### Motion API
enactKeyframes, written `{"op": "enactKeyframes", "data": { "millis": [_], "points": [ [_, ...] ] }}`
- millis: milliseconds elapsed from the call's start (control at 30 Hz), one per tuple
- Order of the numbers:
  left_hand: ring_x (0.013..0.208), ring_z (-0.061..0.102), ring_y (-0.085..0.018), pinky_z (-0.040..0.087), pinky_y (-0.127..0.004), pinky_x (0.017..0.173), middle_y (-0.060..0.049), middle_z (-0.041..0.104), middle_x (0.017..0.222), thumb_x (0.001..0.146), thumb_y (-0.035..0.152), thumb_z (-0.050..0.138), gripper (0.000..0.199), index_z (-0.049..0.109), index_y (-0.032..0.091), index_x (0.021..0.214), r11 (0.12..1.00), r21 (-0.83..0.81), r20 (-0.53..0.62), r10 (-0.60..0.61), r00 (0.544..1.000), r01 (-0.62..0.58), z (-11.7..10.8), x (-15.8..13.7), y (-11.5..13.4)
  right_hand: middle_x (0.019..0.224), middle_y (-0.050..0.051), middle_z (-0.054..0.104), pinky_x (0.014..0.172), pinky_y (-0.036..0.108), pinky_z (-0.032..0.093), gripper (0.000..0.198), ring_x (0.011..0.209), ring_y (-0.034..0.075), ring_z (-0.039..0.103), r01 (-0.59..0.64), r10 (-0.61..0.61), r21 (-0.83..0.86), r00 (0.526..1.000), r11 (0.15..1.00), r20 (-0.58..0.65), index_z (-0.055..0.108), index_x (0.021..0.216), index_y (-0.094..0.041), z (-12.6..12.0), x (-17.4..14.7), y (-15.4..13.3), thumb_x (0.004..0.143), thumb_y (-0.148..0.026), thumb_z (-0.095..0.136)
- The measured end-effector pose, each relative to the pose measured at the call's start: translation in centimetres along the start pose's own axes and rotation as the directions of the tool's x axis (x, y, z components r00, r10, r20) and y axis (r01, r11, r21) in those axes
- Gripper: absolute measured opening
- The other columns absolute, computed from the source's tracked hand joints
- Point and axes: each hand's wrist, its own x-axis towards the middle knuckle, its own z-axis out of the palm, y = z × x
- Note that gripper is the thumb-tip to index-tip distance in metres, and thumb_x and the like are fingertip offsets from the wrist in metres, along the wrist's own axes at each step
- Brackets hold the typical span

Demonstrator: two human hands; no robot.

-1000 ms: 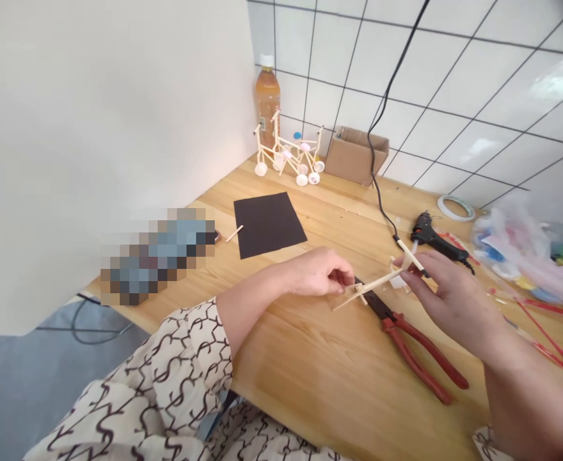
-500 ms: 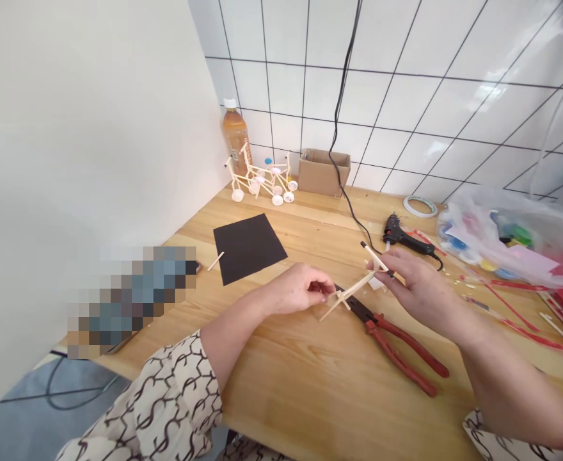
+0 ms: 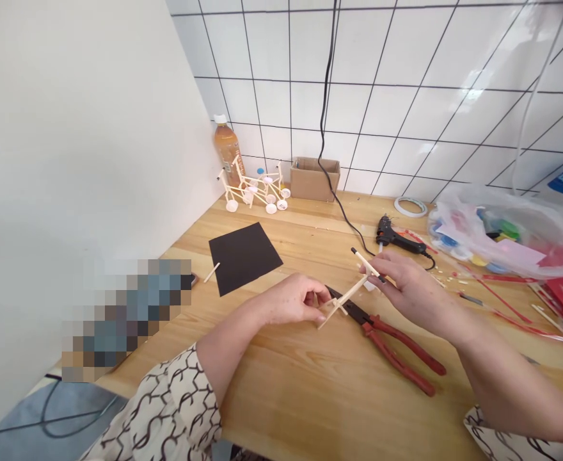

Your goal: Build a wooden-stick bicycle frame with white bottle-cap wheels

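Note:
Between my hands is a small bicycle frame made of wooden sticks [image 3: 351,292], its crossbar tipped black at both ends. My right hand [image 3: 401,282] grips it by the crossbar end, fingers closed. At its other end my left hand [image 3: 305,299] has its fingers curled around the thin sticks. Red-handled pliers [image 3: 396,349] lie on the table under the frame, their dark jaws partly hidden behind it. A hot glue gun [image 3: 401,238] rests just beyond my right hand.
Finished stick bicycles [image 3: 257,189] stand at the back by a drink bottle [image 3: 228,150] and a cardboard box [image 3: 314,179]. Black paper [image 3: 245,257] with a loose stick [image 3: 212,272] lies left. Tape [image 3: 410,206] and a plastic bag of bottle caps [image 3: 512,234] are at right.
The left thumb and fingers have shifted slightly down along the frame's lower sticks. My right hand keeps its hold. The whole view has shifted a little.

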Motion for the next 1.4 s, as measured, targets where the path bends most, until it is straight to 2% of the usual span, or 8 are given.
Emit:
{"op": "enactKeyframes", "data": {
  "millis": [167, 300, 433, 533, 733, 1100, 1267, 1400],
  "points": [
    [0.060, 0.045, -0.010, 0.035, -0.020, 0.055, 0.002, 0.056, 0.069, 0.063, 0.025, 0.073, 0.029, 0.069, 0.016, 0.090, 1.000, -0.027, 0.003, 0.005, 1.000, -0.005, 0.3, 0.2, -0.4, 0.093, 0.006, 0.062, 0.073, 0.033, 0.047, 0.030, 0.081, 0.019, 0.059, -0.065, 0.065, 0.034, 0.998, 0.997, -0.007, 0.060, 0.106, -0.021, -0.6, -0.3, 0.2, 0.083, -0.013, 0.042],
    [0.060, 0.045, -0.010, 0.035, -0.020, 0.054, 0.003, 0.054, 0.067, 0.062, 0.023, 0.073, 0.028, 0.069, 0.016, 0.088, 0.999, -0.036, -0.008, -0.006, 1.000, 0.005, 0.3, 0.3, -0.5, 0.094, 0.007, 0.065, 0.071, 0.033, 0.050, 0.029, 0.080, 0.019, 0.062, -0.131, 0.137, 0.050, 0.981, 0.990, -0.134, 0.059, 0.102, -0.020, -2.2, -0.5, 1.7, 0.080, -0.015, 0.042],
    [0.060, 0.045, -0.010, 0.035, -0.020, 0.053, 0.002, 0.054, 0.068, 0.060, 0.024, 0.075, 0.029, 0.069, 0.015, 0.086, 0.999, -0.048, -0.005, -0.025, 1.000, 0.024, 0.2, 0.3, -0.5, 0.096, 0.008, 0.067, 0.072, 0.035, 0.050, 0.025, 0.083, 0.023, 0.062, -0.320, 0.293, -0.093, 0.929, 0.943, -0.225, 0.060, 0.098, -0.019, -3.6, 0.1, 5.3, 0.080, -0.019, 0.043],
    [0.061, 0.045, -0.010, 0.034, -0.020, 0.053, 0.003, 0.054, 0.067, 0.060, 0.022, 0.074, 0.028, 0.068, 0.015, 0.086, 0.997, -0.074, -0.001, -0.028, 1.000, 0.028, 0.1, 0.2, -0.3, 0.101, 0.011, 0.066, 0.076, 0.035, 0.048, 0.026, 0.092, 0.026, 0.061, -0.447, 0.419, -0.266, 0.894, 0.854, -0.157, 0.061, 0.099, -0.017, -3.6, 1.3, 8.4, 0.080, -0.017, 0.043],
    [0.060, 0.045, -0.010, 0.034, -0.020, 0.054, 0.004, 0.053, 0.065, 0.059, 0.017, 0.073, 0.028, 0.068, 0.013, 0.087, 0.992, -0.117, 0.009, -0.053, 0.999, 0.053, 0.1, 0.2, 0.1, 0.106, 0.016, 0.065, 0.078, 0.034, 0.046, 0.035, 0.098, 0.029, 0.060, -0.471, 0.497, -0.390, 0.867, 0.791, -0.040, 0.061, 0.106, -0.010, -1.0, 3.8, 12.3, 0.073, -0.013, 0.052],
    [0.062, 0.048, -0.010, 0.036, -0.019, 0.055, 0.002, 0.057, 0.070, 0.063, 0.016, 0.073, 0.027, 0.069, 0.014, 0.090, 0.999, -0.034, 0.033, 0.022, 0.999, -0.021, -0.1, 0.3, -0.3, 0.106, 0.024, 0.060, 0.078, 0.039, 0.043, 0.037, 0.099, 0.033, 0.057, -0.501, 0.570, -0.524, 0.821, 0.689, -0.034, 0.055, 0.109, -0.003, 1.2, 5.3, 11.8, 0.074, -0.016, 0.052],
    [0.063, 0.050, -0.010, 0.038, -0.020, 0.056, 0.001, 0.060, 0.073, 0.064, 0.015, 0.073, 0.028, 0.070, 0.013, 0.091, 1.000, -0.028, 0.028, 0.015, 1.000, -0.014, -0.1, 0.2, -0.2, 0.103, 0.029, 0.059, 0.071, 0.037, 0.043, 0.035, 0.091, 0.034, 0.059, -0.545, 0.582, -0.483, 0.809, 0.686, -0.086, 0.052, 0.108, 0.002, 0.8, 4.8, 11.2, 0.079, -0.017, 0.047],
    [0.062, 0.050, -0.010, 0.038, -0.019, 0.055, 0.001, 0.060, 0.072, 0.063, 0.013, 0.073, 0.027, 0.070, 0.013, 0.090, 0.999, -0.026, 0.023, 0.030, 0.999, -0.029, -0.1, 0.3, -0.2, 0.103, 0.026, 0.059, 0.069, 0.035, 0.042, 0.038, 0.086, 0.030, 0.060, -0.595, 0.569, -0.410, 0.798, 0.691, -0.199, 0.048, 0.114, 0.000, -0.7, 4.1, 10.3, 0.081, -0.020, 0.046]
  ]
}}
